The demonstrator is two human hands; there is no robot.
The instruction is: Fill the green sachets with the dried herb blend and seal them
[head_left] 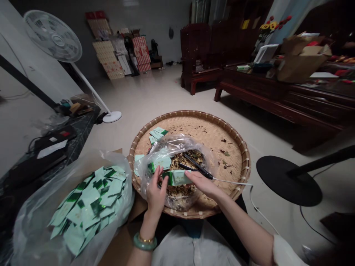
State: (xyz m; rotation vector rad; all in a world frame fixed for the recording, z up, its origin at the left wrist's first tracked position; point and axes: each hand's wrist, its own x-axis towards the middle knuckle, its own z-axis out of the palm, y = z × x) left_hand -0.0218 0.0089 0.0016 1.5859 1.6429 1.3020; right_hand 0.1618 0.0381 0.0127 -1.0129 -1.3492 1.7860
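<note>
My left hand and my right hand pinch the two ends of one small green packet, held over a clear plastic bag of dried loose leaves. The bag sits in a round woven bamboo tray in front of me. My right hand also rests against a black pen-like tool with a white cord. More green packets lie on the tray behind the bag. A green bangle circles my left wrist.
A large plastic bag of several green packets sits in a box at my left. A white standing fan is at the far left, a black round stand base at the right. Dark wooden furniture lines the right side.
</note>
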